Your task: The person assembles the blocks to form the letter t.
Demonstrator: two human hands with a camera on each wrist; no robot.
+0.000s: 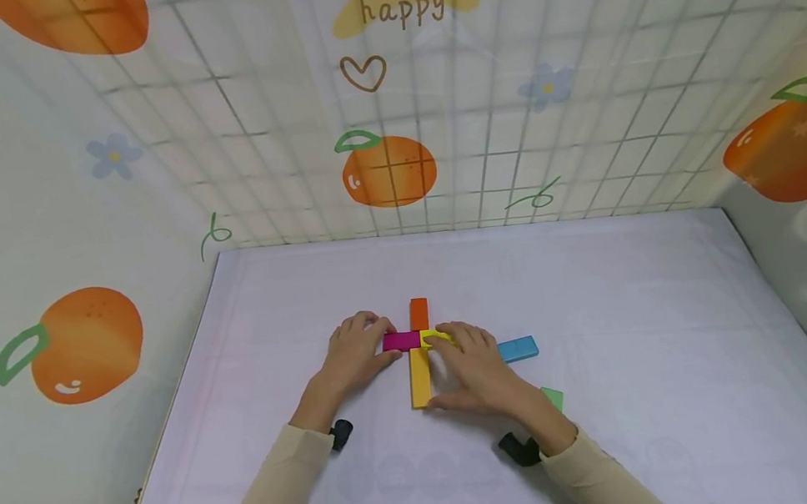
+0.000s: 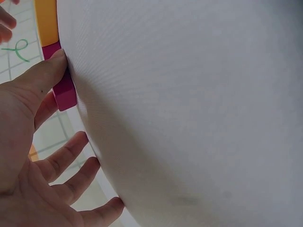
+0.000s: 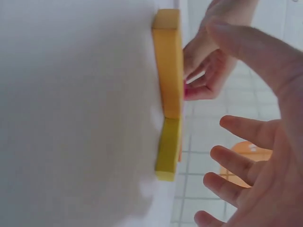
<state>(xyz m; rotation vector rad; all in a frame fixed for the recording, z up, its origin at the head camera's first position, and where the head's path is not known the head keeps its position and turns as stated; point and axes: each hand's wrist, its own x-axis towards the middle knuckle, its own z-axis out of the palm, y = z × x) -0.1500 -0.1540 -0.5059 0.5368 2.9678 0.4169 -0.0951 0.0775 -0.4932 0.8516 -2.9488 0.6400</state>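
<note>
My left hand [image 1: 355,352] pinches a magenta block [image 1: 401,341] between thumb and forefinger; in the left wrist view its other fingers are spread, tips at the white surface. The magenta block meets a small yellow block [image 1: 427,337] end to end. Above this junction lies an orange-red block [image 1: 419,314], and below it a longer amber block [image 1: 420,378], so the four form a cross. My right hand [image 1: 480,367] hovers over the yellow block, covering part of it. In the right wrist view its fingers are spread apart, beside the amber and yellow blocks.
A blue block [image 1: 519,349] lies just right of my right hand. Partly hidden behind the right wrist is a green block [image 1: 553,397]. Dark wrist camera mounts show at both cuffs. The white table [image 1: 649,339] is bordered by printed curtains [image 1: 273,175] at the back and sides.
</note>
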